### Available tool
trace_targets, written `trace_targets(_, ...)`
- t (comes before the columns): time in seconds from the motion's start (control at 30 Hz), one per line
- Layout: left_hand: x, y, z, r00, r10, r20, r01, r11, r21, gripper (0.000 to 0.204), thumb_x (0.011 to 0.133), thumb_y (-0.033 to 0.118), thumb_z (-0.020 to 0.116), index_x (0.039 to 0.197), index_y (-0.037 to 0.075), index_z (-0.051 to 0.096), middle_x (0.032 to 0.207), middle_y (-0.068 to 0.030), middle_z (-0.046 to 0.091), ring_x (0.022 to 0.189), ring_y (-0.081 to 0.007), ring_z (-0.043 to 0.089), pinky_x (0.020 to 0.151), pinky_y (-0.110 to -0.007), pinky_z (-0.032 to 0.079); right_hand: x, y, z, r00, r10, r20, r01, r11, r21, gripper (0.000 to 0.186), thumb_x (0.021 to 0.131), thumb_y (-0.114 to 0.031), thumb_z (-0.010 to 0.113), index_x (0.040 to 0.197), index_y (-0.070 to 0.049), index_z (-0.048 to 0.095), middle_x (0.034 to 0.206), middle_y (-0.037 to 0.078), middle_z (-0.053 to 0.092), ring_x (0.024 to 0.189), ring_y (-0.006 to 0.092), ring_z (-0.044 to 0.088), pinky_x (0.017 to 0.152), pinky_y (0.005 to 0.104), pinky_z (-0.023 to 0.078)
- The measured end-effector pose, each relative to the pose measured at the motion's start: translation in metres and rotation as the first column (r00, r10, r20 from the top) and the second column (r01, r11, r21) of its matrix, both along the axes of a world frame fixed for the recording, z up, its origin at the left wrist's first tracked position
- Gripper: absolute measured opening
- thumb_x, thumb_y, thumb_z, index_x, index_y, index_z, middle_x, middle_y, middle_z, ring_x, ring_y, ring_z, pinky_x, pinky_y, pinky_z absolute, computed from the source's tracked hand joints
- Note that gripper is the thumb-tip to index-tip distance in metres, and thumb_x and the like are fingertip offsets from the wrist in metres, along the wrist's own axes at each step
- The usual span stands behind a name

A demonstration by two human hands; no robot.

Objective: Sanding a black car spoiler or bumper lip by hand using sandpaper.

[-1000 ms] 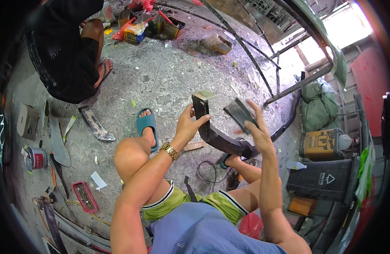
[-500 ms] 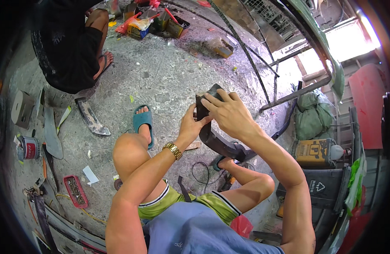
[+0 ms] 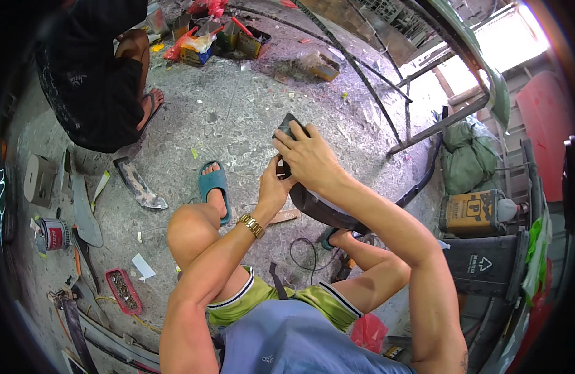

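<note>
My left hand grips the upright end of a black curved part, which runs down and right behind my right forearm. My right hand is closed on a dark flat sheet, pressed against the top of that end, just above my left hand. The sheet and my fingers hide the part's top surface. A short wooden strip and a thin dark cable lie on the floor below the part.
A co-worker in black squats at upper left. Metal rack stands right, with green sacks, jerrycan and dark bin. Scrap pieces, a tin and pink tray lie left. Boxes sit at the back.
My right hand, with the dark sheet, moved from right of the part onto its upright end, then slightly left. My left hand stays gripping the part.
</note>
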State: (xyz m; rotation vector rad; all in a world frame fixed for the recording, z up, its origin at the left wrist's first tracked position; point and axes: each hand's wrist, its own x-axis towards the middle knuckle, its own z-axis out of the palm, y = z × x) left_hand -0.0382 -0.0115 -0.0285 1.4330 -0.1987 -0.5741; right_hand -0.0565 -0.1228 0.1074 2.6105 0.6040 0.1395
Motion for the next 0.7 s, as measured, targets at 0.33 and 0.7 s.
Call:
trace_targets(0.33, -0.001, 0.001, 0.0, 0.996, 0.01, 0.094, -0.009, 1.0, -0.013, 0.062, 0.084, 0.008, 0.075, 0.139, 0.0, 0.047, 0.099, -0.0082, 0.065, 0.085, -0.014, 0.063, 0.071, -0.027, 0.051, 0.012, 0.01, 0.005, 0.988, -0.082, -0.13, 0.069, 0.992, -0.104, 0.043, 0.087, -0.026, 0.057, 0.125, -0.004, 0.062, 0.136, 0.005, 0.056, 0.128, 0.0257, 0.044, 0.103, 0.0385, 0.034)
trace_targets(0.7, 0.0, 0.003, 0.005, 0.984, -0.046, 0.173, 0.038, 0.998, 0.052, 0.064, 0.08, 0.026, 0.083, 0.131, -0.001, 0.054, 0.093, -0.0118, 0.069, 0.081, -0.0185, 0.068, 0.071, -0.031, 0.054, -0.011, -0.056, 0.01, 0.96, 0.192, -0.204, -0.151, 0.968, 0.201, 0.052, 0.086, -0.015, 0.057, 0.138, -0.018, 0.054, 0.153, -0.005, 0.043, 0.139, 0.0211, 0.037, 0.112, 0.0401, 0.029)
